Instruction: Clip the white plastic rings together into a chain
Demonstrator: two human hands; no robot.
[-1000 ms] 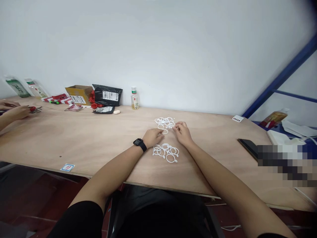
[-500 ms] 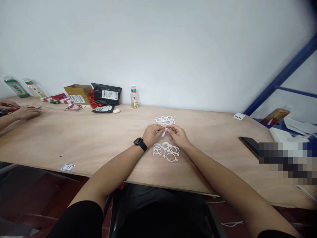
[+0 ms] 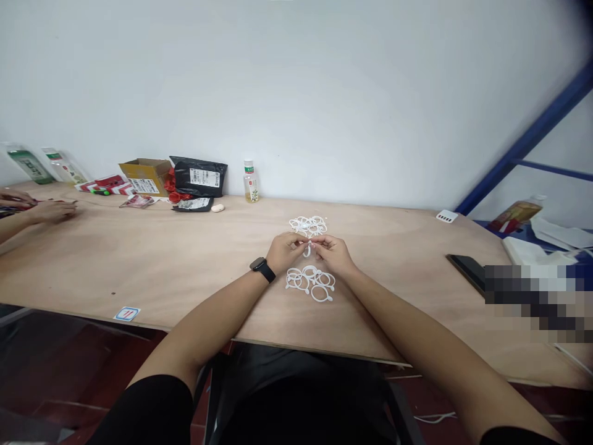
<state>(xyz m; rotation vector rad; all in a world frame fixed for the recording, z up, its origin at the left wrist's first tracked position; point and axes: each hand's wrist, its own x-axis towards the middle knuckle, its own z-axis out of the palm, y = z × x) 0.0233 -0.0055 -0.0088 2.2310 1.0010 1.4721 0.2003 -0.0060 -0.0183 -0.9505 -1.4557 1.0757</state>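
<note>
Head view: left hand (image 3: 285, 252) and right hand (image 3: 334, 254), fingers clamped on white ring (image 3: 307, 250).

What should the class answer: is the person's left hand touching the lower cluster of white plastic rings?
Apart. The head view shows wooden tabletop between the left hand and the lower cluster of white plastic rings.

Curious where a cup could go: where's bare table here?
The plywood table is bare left of the left hand and right of the right hand, up to the black phone. It is crowded around the white plastic rings and along the wall by the cardboard box.
</note>
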